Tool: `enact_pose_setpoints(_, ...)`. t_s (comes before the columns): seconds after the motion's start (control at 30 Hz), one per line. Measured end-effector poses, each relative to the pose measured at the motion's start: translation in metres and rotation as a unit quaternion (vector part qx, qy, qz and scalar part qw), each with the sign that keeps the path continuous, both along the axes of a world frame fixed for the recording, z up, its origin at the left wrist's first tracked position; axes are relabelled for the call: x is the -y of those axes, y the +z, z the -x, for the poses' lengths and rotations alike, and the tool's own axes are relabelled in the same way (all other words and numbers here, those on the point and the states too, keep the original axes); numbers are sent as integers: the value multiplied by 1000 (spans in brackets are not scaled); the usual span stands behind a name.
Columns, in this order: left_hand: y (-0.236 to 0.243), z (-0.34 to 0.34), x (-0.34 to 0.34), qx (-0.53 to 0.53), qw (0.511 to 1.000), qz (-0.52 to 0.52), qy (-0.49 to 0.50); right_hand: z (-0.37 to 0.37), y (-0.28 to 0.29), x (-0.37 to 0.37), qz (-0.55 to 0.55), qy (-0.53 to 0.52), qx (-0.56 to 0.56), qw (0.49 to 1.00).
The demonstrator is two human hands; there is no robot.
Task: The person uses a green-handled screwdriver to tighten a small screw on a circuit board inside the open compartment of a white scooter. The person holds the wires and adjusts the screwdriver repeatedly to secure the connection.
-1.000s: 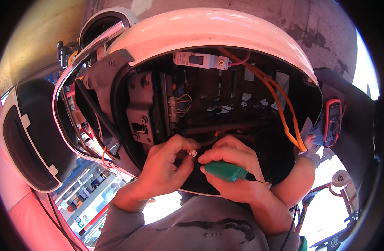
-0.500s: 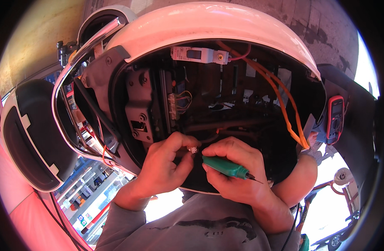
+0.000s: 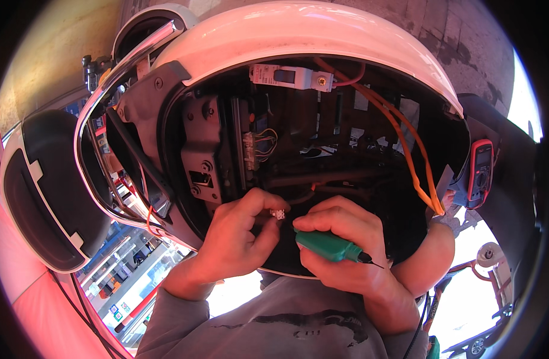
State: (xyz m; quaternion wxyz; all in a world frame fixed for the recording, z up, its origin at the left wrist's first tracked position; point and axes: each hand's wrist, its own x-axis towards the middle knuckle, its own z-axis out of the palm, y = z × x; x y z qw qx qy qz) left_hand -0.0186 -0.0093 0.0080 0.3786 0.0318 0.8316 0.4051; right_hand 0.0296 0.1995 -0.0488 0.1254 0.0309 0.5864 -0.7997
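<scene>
Shifted rightward, right grip (image 3: 363,231) holds green tool (image 3: 325,244); left grip (image 3: 238,236) pinches partly hidden connector (image 3: 278,214).

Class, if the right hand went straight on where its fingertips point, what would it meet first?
The right hand would likely first meet the small pale connector in the left hand, though depth is unclear.

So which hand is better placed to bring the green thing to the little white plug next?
Probably the right hand: it holds the green thing close by, though its thin dark end points away. The left hand is busy pinching the white plug.
</scene>
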Motion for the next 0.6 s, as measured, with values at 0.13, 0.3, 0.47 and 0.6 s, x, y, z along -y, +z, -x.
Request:
enact_pose_setpoints(0.13,-1,0,1,4,1000,-3,0,-1,-2,0,6,9,12,1000)
enact_pose_setpoints(0.3,-1,0,1,-1,1000,-5,-2,-2,-3,2,2,6,10,1000)
enact_pose_setpoints(0.47,-2,0,1,-11,1000,-2,-10,-2,-2,2,-6,3,10,1000)
enact_pose_setpoints(0.6,-1,0,0,-13,1000,5,-14,-1,-2,3,-9,-1,10,1000)
